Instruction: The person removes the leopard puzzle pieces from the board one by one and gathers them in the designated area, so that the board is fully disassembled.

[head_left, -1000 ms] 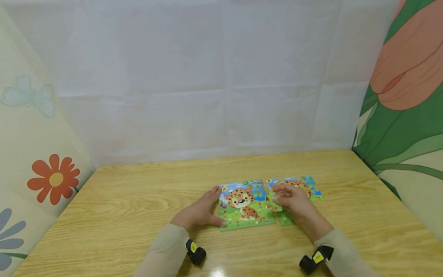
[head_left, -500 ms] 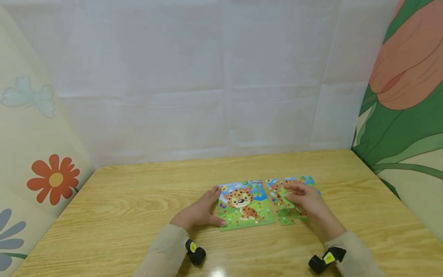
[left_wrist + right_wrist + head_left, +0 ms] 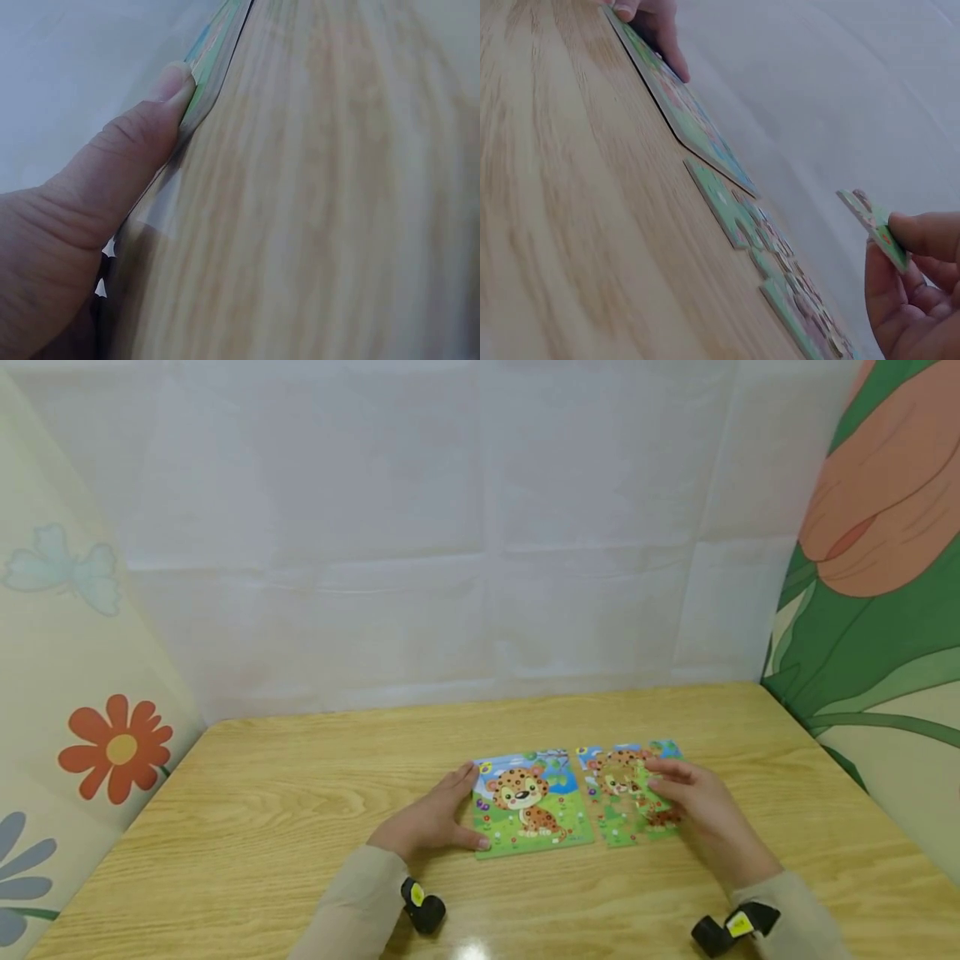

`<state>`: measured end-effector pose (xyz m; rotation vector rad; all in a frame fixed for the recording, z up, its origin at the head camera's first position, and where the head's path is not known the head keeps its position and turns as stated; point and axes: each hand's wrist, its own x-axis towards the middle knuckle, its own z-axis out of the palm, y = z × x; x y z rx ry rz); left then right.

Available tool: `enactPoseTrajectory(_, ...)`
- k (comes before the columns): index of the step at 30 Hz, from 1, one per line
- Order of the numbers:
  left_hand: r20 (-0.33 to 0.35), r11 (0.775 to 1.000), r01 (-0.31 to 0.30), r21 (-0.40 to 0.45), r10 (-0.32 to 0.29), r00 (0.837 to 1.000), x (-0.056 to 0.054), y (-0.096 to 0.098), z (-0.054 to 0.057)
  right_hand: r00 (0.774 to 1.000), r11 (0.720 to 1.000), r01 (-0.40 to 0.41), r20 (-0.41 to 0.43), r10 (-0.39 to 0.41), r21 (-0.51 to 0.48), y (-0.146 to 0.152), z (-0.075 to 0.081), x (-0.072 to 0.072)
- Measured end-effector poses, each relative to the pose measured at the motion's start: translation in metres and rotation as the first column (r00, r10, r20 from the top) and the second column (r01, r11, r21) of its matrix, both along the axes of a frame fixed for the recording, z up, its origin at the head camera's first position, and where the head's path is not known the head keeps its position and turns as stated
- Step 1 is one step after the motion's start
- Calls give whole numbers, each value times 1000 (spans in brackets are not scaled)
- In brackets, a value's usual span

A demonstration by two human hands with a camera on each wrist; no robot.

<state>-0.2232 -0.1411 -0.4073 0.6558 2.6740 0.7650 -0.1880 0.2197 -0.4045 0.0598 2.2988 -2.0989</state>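
Note:
My left hand [image 3: 435,818] rests at the left edge of a square picture board [image 3: 555,814] printed with a cartoon leopard. Its thumb [image 3: 146,127] presses on the near corner, and the fingers reach toward the far one. Right of the board lies a jigsaw [image 3: 621,835] with the same leopard picture, its near edge broken by a gap in the right wrist view. Over its right part, my right hand [image 3: 705,802] pinches a green jigsaw piece [image 3: 877,226] between thumb and fingers. The piece is held tilted and clear of the pieces below.
The wooden table [image 3: 300,777] reaches back to a white cloth wall [image 3: 420,610]. Painted side panels stand at left and right, one with a red flower [image 3: 116,749]. A black wrist camera [image 3: 423,906] sits on each sleeve.
My right hand has moved to the right across the jigsaw with the piece, uncovering its left part. The left hand and the board stay where they were.

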Motion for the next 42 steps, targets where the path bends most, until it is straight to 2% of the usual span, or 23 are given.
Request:
enactPoseTrajectory(4, 1, 1000, 0, -1, 0, 1000, -1, -1, -1, 999, 998, 6, 35, -4, -64, 6, 0, 3)
enactPoseTrajectory(10, -4, 1000, 12, 4, -12, 1000, 0, -2, -3, 1000, 999, 27, 16, -26, -47, 17, -4, 6)
enactPoseTrajectory(14, -8, 1000, 18, 4, -18, 1000, 0, -3, -3, 999, 996, 33, -1, -33, -83, 26, -8, 8)
enactPoseTrajectory(16, -7, 1000, 17, -2, -17, 1000, 0, -3, -3, 999, 997, 40, -2, -40, -73, 32, -10, 9)
enactPoseTrajectory(25, -22, 1000, 13, 10, -13, 1000, 2, -3, -3, 996, 992, 83, 3, -84, 96, 49, -15, 11)
enactPoseTrajectory(28, -34, 1000, 16, 12, -16, 999, 2, -3, -4, 995, 966, 99, -5, -101, 238, 51, -16, 11)
enactPoseTrajectory(32, -37, 1000, 17, 5, -17, 999, 2, -3, -5, 993, 909, 116, -13, -120, 399, 51, -16, 13)
enactPoseTrajectory(42, -40, 1000, 9, -3, -9, 999, 2, -4, -5, 985, 793, 166, -56, -165, 587, 46, -15, 13)
